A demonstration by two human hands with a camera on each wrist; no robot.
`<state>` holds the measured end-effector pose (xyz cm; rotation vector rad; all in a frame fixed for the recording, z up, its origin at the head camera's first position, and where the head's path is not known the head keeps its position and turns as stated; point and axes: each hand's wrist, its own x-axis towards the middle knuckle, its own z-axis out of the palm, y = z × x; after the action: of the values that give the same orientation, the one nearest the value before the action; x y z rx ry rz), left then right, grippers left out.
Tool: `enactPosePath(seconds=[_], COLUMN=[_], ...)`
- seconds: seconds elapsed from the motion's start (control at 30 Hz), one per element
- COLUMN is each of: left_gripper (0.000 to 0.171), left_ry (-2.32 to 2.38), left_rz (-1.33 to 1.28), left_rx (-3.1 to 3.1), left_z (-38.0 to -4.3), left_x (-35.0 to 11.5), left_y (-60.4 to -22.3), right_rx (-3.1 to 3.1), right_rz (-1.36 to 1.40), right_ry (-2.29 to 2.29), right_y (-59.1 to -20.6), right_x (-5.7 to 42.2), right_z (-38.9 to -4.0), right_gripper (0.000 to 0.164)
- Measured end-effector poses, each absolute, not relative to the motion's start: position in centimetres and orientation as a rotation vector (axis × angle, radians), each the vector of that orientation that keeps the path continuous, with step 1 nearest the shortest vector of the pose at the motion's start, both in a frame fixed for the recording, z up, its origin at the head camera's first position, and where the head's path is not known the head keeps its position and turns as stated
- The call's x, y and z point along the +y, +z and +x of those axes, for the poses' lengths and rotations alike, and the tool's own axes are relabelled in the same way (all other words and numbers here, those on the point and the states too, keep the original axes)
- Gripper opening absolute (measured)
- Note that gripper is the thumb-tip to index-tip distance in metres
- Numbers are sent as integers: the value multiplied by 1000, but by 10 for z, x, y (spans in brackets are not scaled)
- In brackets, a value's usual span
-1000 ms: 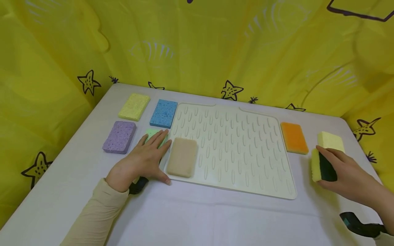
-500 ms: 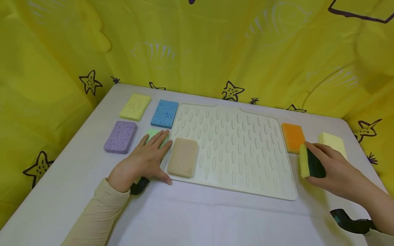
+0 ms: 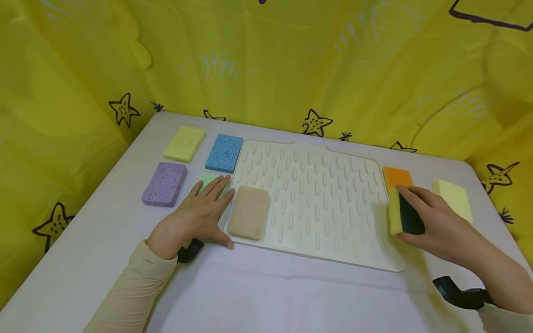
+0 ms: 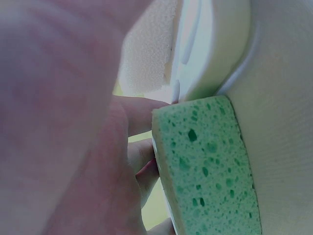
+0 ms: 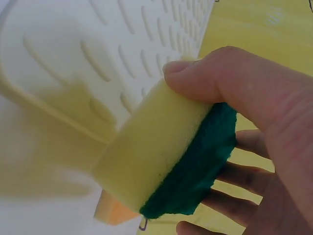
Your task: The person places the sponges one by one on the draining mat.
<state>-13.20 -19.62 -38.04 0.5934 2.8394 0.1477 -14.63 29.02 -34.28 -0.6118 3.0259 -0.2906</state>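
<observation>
My right hand [image 3: 441, 226] grips a scrub sponge [image 5: 151, 147], yellow with a dark green scouring pad, between thumb and fingers. The sponge is held up over the right edge of the ribbed cream drying mat [image 3: 325, 203], overlapping an orange sponge [image 3: 397, 175] in the head view. Fingers spread, my left hand [image 3: 193, 219] rests at the mat's left edge, partly covering a light green sponge [image 4: 208, 166] with pores. Its thumb lies by the mat's near left corner. On the mat, just right of that hand, lies a beige sponge [image 3: 249, 212].
Left of the mat lie a blue sponge [image 3: 224, 153], a yellow sponge [image 3: 184, 144] and a purple sponge [image 3: 164, 184]. A pale yellow sponge [image 3: 454, 199] sits beyond my right hand. Yellow patterned cloth [image 3: 266, 69] hangs around the white table [image 3: 266, 296].
My right hand has carried the yellow and green scrub sponge leftward, from near the pale yellow sponge to the mat's right edge. The left hand has stayed in place.
</observation>
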Motion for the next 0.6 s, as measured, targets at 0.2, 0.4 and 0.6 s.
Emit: enactPosePath(seconds=[0.2,0.4,0.6], left_gripper=[128,128,127], left_ry=[146,142,142], left_rz=[582,582,592], left_rx=[2836,2836,2840], left_z=[-132,-133,-133], left_x=[-196,-196,-196], left_y=[-381,-381,-381], right_rx=[3038,3078,3090], right_rz=[-652,-756,-787], right_ry=[-301,-316,-299], right_y=[-338,-337,-337], right_x=[277,266,256], right_z=[-147,-148,-149], right_gripper=[112,111,111])
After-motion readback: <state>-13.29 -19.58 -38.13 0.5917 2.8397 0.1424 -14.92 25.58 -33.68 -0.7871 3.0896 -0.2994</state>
